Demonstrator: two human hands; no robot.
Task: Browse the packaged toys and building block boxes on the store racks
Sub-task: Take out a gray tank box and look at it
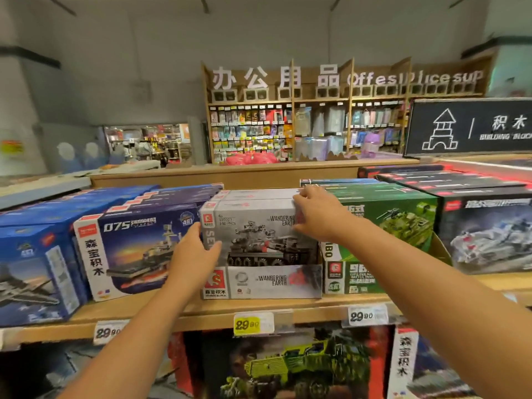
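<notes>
Browsing: you're mid-look at the building block row, both hands on one box, so this is one stop of many.
Landmark: the grey Wandering Earth box (259, 234), standing on the top wooden shelf (201, 311) behind a matching cardboard display tray (264, 282).
Left hand (195, 249): fingers curled round the left edge of the grey box, thumb across its front. That's a hold, not just a touch.
Right hand (313, 214): gripping the upper right corner of the same box, fingers over the top, right up against the green tank box (383, 223).
Left of the grey box: the navy 075 ship box (135, 249), touching or nearly so, then blue jet boxes (37, 263) further out.
Right of the green one: a dark box with a white vehicle (486, 234).
Below the grey box: a yellow 29.90 price tag (247, 323) on the shelf lip, and under that a box showing a lime-green truck (302, 367).
Done so far: can't say how many boxes you've checked, honestly. The grey one sits in its slot, not lifted clear as far as I can tell.
Left to do: I'd guess pull it out for a proper look, then the neighbours and the lower shelf.
</notes>
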